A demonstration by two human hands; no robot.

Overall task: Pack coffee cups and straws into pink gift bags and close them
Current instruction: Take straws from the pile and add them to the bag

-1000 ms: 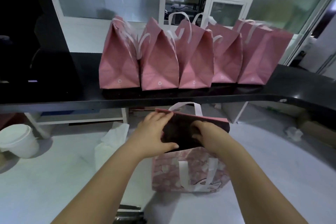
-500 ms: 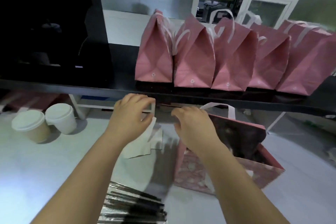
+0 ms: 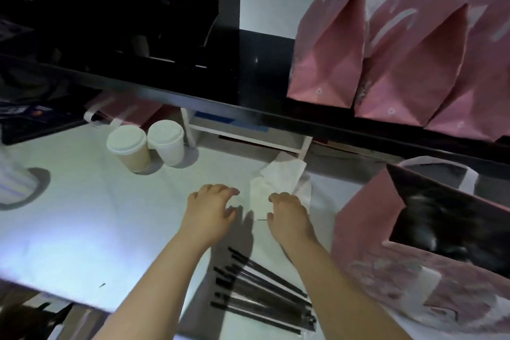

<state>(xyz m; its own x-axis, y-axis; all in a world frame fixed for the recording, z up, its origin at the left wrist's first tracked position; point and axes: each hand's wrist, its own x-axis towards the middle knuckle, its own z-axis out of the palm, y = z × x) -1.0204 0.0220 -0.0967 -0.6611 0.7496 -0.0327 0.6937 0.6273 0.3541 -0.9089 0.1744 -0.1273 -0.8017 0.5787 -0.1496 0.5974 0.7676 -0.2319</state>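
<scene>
Two lidded coffee cups are stood touching side by side on the white table, up and left of the hands. The left hand is held above the table, fingers loosely curled, nothing gripped. Black straws are laid between the forearms. The right hand is curled over a white napkin; whether it is gripped cannot be told. An open pink gift bag is stood near its right.

I'm seeing the white table carrying two lidded cups sitting beyond-left of the fingers, tissues lying right at them, straws lying wrist-side, pink bag standing off right.
</scene>
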